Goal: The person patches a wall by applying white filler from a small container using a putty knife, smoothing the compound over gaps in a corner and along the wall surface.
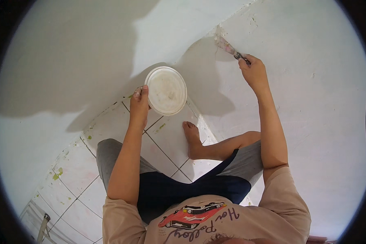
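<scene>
My left hand (pixel 139 103) grips the edge of a round white plastic lid (pixel 166 90), holding it up over the floor near the corner of the walls. A thin whitish smear covers part of the lid's face. Something pale and crusted shows at the fingers of that hand; I cannot tell whether it is putty on the skin or another thing. In my right hand (pixel 254 74) is a putty knife (pixel 227 45) with a dark handle and a stained blade. Its blade tip touches or nearly touches the wall, next to a rough patch (pixel 219 31) along the corner line.
White walls (pixel 313 118) meet at the corner, with shadows across them. White floor tiles (pixel 158 150) carry green and pale specks along the wall base. My bare foot (pixel 192 140) rests close to the right wall. A metal leg (pixel 43 227) stands at the lower left.
</scene>
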{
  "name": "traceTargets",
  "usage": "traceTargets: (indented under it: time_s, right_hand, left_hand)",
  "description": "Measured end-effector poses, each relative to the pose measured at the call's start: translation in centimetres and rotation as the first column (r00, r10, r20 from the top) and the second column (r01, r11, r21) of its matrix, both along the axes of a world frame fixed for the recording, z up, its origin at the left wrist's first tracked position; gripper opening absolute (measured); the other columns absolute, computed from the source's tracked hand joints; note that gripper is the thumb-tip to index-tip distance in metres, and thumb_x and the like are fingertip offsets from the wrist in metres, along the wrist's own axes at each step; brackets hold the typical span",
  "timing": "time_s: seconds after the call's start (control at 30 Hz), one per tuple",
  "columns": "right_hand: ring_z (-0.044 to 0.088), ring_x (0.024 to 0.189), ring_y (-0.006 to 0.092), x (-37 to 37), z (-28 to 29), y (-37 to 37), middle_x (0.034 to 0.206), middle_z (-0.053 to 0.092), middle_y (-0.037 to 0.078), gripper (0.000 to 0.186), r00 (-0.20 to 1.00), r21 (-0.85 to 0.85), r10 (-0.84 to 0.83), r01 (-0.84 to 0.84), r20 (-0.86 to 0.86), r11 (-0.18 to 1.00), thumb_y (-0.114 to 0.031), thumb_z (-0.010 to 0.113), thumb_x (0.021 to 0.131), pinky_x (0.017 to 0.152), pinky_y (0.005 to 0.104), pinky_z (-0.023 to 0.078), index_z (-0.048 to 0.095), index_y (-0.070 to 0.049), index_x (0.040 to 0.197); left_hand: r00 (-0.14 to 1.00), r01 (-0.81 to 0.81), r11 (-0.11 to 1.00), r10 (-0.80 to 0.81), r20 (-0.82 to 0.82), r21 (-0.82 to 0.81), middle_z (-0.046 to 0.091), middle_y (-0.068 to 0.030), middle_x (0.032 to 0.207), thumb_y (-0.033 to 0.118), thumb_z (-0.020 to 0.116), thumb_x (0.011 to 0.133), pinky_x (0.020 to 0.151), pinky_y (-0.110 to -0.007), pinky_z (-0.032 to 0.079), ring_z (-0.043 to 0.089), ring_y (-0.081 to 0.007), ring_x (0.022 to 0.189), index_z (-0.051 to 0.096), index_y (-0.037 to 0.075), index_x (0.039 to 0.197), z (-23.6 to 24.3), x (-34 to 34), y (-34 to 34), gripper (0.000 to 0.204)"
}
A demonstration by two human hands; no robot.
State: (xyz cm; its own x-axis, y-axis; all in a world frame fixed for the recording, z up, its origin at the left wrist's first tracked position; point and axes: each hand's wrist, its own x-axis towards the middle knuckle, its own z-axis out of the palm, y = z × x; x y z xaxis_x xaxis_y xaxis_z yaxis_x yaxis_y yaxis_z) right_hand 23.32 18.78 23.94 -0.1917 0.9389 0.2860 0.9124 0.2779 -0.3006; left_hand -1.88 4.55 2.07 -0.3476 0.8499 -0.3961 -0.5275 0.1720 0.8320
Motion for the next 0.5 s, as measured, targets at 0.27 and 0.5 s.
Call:
traceTargets:
  time_s: [0.27,0.5]
  right_hand:
    - [0.061,0.063,0.0362,-1.0,-0.2,-2.6,0.07,0.063,0.021,0.024,0.999,-0.009,0.048,-0.048,0.02,0.999,-0.018,0.058,0.091,0.061,0.0419,0.048,0.066,0.003,0.1]
    - [0.064,0.068,0.041,-1.2,-1.6,-1.7,0.071,0.064,0.024,0.024,0.998,-0.014,0.024,-0.023,0.059,1.0,-0.016,0.055,0.093,0.064,0.0467,0.049,0.062,0.004,0.104]
  left_hand:
    - [0.999,0.033,0.999,-0.033,0.016,0.028,0.068,-0.0046,0.104,0.04,0.05,0.104,0.075,-0.032,0.054,0.064,-0.0122,0.088,0.061,0.004,0.118,-0.3,0.6,0.2,0.04]
    - [0.999,0.029,0.999,-0.03,0.027,0.032,0.068,-0.005,0.105,0.041,0.051,0.104,0.078,-0.032,0.055,0.065,-0.012,0.092,0.061,0.004,0.117,-0.4,0.0,-0.1,0.04]
